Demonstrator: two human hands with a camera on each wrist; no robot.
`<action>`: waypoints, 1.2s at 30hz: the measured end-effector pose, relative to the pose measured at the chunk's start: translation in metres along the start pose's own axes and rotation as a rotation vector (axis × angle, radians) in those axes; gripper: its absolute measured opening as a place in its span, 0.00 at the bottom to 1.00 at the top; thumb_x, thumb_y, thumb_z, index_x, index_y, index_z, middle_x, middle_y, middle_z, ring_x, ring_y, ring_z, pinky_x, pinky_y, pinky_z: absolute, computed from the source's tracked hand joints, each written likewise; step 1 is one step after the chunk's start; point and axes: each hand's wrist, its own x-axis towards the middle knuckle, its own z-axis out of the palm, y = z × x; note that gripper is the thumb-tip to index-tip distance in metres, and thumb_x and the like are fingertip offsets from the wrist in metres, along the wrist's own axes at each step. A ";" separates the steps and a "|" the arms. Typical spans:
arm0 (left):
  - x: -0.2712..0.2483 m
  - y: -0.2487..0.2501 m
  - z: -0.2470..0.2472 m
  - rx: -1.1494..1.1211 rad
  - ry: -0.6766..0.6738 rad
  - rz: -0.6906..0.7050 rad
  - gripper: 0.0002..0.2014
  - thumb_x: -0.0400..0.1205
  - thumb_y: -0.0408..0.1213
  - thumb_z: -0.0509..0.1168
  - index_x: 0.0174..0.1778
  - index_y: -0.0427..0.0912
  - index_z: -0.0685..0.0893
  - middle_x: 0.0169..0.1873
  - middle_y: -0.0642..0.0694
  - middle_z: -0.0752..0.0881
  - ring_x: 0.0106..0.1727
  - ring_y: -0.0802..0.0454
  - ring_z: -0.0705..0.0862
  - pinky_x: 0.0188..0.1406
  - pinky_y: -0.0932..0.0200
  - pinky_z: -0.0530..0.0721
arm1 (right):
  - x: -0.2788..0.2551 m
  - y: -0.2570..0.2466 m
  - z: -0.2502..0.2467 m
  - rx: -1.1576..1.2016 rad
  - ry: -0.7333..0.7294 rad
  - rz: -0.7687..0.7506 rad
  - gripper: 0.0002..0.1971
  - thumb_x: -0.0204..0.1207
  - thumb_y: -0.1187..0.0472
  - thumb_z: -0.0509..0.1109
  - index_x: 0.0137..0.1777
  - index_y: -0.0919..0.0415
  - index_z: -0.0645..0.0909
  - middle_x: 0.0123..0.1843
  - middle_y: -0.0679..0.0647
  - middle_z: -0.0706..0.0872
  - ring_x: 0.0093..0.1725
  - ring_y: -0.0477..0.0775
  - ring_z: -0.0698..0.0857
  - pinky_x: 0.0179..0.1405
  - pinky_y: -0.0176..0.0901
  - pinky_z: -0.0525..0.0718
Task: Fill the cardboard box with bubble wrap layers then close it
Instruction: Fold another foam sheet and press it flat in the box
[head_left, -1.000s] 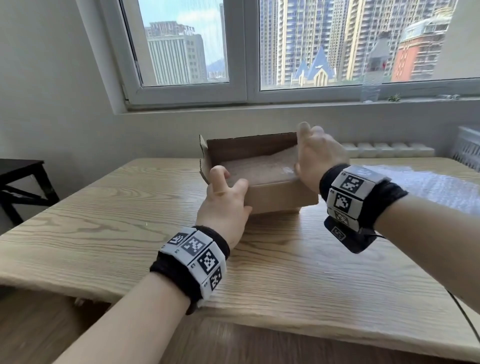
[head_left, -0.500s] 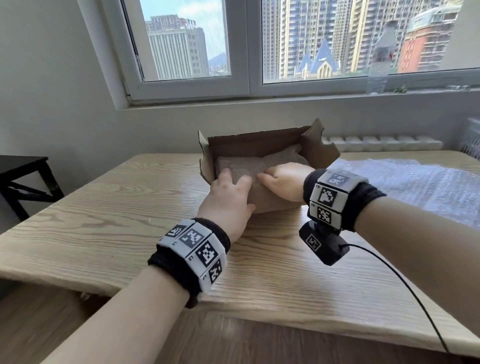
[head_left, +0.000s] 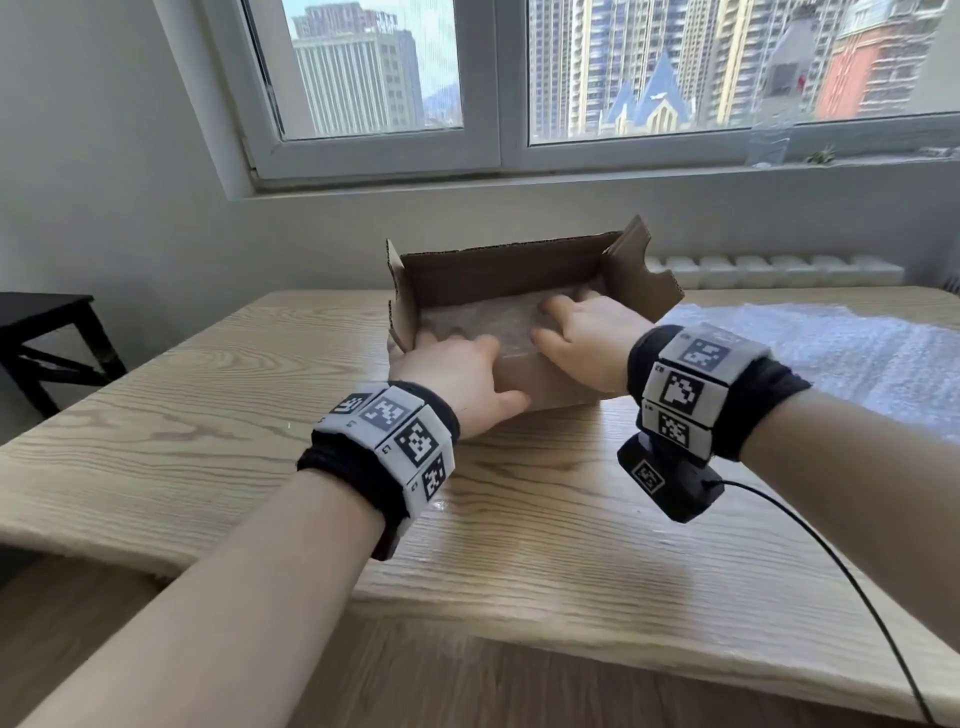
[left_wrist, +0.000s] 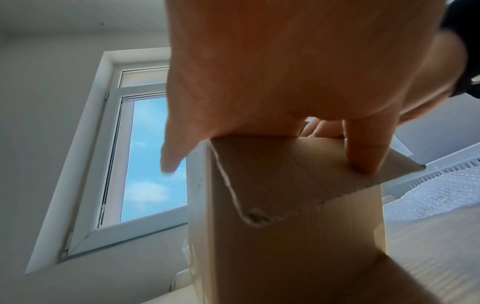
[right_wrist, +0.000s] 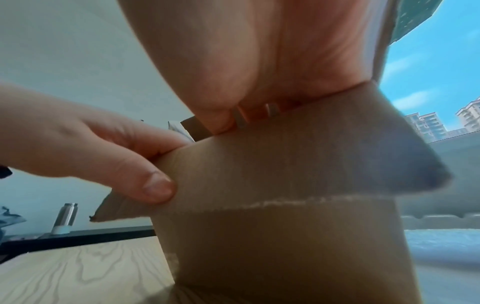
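The brown cardboard box (head_left: 498, 270) stands open on the wooden table (head_left: 208, 415), with a layer of bubble wrap (head_left: 483, 322) lying inside it. My left hand (head_left: 452, 364) grips the near wall at the left corner; the left wrist view shows its thumb (left_wrist: 363, 148) pressing the folded-down near flap (left_wrist: 298, 174), its fingers hidden inside the box. My right hand (head_left: 582, 327) lies with spread, straight fingers on the wrap, its palm over the near rim. The right flap (head_left: 639, 270) stands up and the left flap (head_left: 397, 296) stands upright.
A large sheet of bubble wrap (head_left: 831, 353) covers the table to the right of the box. A black side table (head_left: 47, 312) stands at the left, with a metal bottle (right_wrist: 64, 218) on it. A white radiator (head_left: 779, 270) runs behind, and a plastic bottle (head_left: 779, 93) stands on the windowsill.
My right hand left the right flap and came down into the box onto the wrap. The right flap swung up and outward. My left hand stayed at the near left corner.
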 end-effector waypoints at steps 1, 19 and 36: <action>0.001 0.001 -0.001 0.005 -0.004 -0.004 0.26 0.74 0.66 0.58 0.59 0.52 0.74 0.64 0.44 0.79 0.70 0.38 0.72 0.69 0.35 0.71 | 0.003 -0.002 -0.002 0.021 -0.019 0.013 0.24 0.82 0.49 0.52 0.73 0.61 0.69 0.69 0.71 0.74 0.69 0.67 0.75 0.69 0.51 0.75; 0.002 0.002 -0.001 -0.080 -0.101 -0.013 0.27 0.73 0.64 0.63 0.59 0.49 0.70 0.57 0.46 0.83 0.59 0.44 0.82 0.58 0.47 0.82 | -0.005 -0.010 -0.004 -0.075 -0.273 -0.020 0.39 0.76 0.30 0.48 0.82 0.52 0.58 0.82 0.63 0.64 0.81 0.62 0.63 0.77 0.50 0.65; -0.001 0.035 -0.033 0.182 0.085 -0.027 0.17 0.83 0.35 0.54 0.67 0.41 0.78 0.66 0.41 0.78 0.69 0.40 0.75 0.59 0.49 0.77 | 0.022 -0.007 0.001 -0.307 -0.432 -0.104 0.43 0.57 0.33 0.75 0.73 0.52 0.74 0.58 0.54 0.88 0.57 0.57 0.86 0.63 0.48 0.83</action>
